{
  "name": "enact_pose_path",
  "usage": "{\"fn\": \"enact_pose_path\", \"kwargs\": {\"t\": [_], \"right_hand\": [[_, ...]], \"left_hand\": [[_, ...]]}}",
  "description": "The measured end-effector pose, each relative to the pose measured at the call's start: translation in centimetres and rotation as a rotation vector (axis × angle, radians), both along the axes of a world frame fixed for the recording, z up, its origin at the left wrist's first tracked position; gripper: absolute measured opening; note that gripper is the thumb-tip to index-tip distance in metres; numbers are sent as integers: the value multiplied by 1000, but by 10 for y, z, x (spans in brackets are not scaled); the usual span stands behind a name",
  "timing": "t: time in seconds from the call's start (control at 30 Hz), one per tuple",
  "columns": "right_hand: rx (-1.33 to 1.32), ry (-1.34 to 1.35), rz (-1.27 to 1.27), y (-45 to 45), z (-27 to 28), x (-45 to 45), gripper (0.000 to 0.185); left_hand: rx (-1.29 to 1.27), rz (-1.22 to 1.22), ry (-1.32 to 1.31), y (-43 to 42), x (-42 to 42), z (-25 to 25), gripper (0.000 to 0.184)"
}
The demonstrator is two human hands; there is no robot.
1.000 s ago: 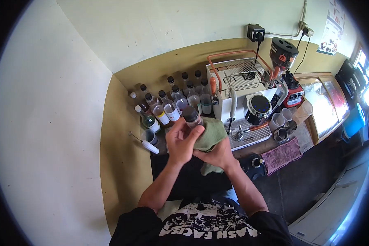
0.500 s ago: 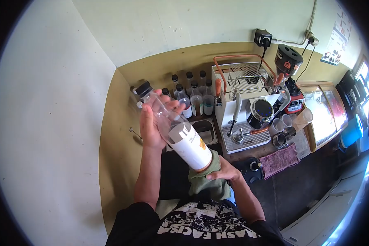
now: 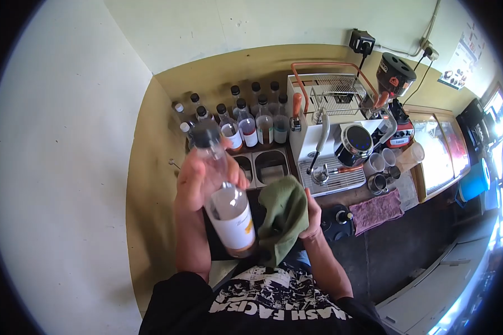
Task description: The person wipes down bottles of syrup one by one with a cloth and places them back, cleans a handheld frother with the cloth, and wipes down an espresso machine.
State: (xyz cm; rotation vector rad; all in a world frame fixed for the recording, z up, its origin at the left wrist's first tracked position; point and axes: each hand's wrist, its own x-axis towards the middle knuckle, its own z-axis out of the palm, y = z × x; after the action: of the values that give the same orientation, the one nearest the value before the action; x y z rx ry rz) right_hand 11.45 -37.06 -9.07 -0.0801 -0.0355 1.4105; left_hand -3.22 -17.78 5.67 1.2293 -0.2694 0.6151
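My left hand [image 3: 198, 181] is wrapped round the neck of a clear bottle [image 3: 229, 220] with a black cap, a white label with a yellow mark, and some amber liquid at the bottom. The bottle leans slightly, its cap toward the back. To the right, my right hand [image 3: 313, 215] grips a green cloth [image 3: 283, 215], which hangs beside the bottle. The cloth and bottle appear apart at the base, though their edges lie close together.
Several capped bottles [image 3: 247, 127] stand along the back wall, behind metal containers [image 3: 271, 166]. An espresso machine [image 3: 318, 146] and a grinder [image 3: 394, 75] are to the right. A purple cloth [image 3: 376, 212] lies near plastic cups [image 3: 374, 163] and a metal pitcher [image 3: 377, 183].
The bottle first came up into full view from the green cloth, with my left hand at its neck. Since then it has turned more upright, and the cloth has come away from its base.
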Motion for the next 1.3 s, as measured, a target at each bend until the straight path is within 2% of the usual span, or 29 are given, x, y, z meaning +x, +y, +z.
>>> {"fn": "enact_pose_path", "kwargs": {"t": [0.13, 0.17, 0.27, 0.33, 0.37, 0.47, 0.5, 0.6, 0.67, 0.77, 0.83, 0.93, 0.97, 1.03, 1.13, 1.17, 1.2, 1.23, 1.27, 1.3], "right_hand": [[-47, -345, -141, 5, 47, 8, 64], [-68, -394, -175, 5, 54, 9, 65], [-167, -600, -231, 8, 57, 9, 63], [-248, -758, -247, 9, 57, 9, 59], [-322, -769, -226, 7, 75, 6, 57], [-141, -734, -436, 10, 83, 8, 49], [24, -677, -472, 1, 85, 9, 49], [24, -470, -604, -5, 80, -9, 51], [-24, -442, -527, -9, 72, -9, 53], [-90, -487, -399, -18, 68, -5, 56], [-153, -576, -272, -20, 64, 0, 59], [-216, -663, -432, -10, 89, -9, 62], [-202, -632, -423, -9, 88, -7, 60], [-177, -569, -404, -8, 85, -4, 59], [61, -390, -567, -13, 95, -9, 59], [49, -294, -644, -17, 97, -17, 51], [-80, -396, -628, -18, 62, -22, 51], [-214, -497, -611, -19, -4, -25, 50], [-355, -593, -595, -21, -45, -29, 50], [-423, -802, -463, -25, -54, -36, 42]], "left_hand": [[221, -64, 462, -22, -16, -1, 61], [269, -97, 579, -25, -16, -14, 52], [274, -44, 329, -57, 3, -53, 49], [482, 3, 412, -69, 14, -55, 50], [588, 28, 451, -71, 16, -54, 50], [410, 96, 425, -69, 20, -44, 49], [402, 95, 417, -70, 18, -38, 47], [435, 83, 398, -70, 14, -28, 45], [523, 34, 404, -73, 16, -30, 46], [736, 88, 469, -79, 16, -37, 49], [720, 30, 524, -81, 19, -37, 45], [705, 46, 492, -79, 23, -55, 48], [701, 64, 461, -78, 24, -59, 51], [534, 22, 508, -75, 24, -57, 51], [401, -21, 530, -67, 20, -41, 51], [379, -31, 527, -64, 19, -35, 51], [439, -31, 511, -61, 19, -30, 50], [495, -32, 496, -60, 20, -27, 49], [549, -41, 487, -60, 19, -24, 48], [674, -81, 543, -64, 21, -17, 46]]}}
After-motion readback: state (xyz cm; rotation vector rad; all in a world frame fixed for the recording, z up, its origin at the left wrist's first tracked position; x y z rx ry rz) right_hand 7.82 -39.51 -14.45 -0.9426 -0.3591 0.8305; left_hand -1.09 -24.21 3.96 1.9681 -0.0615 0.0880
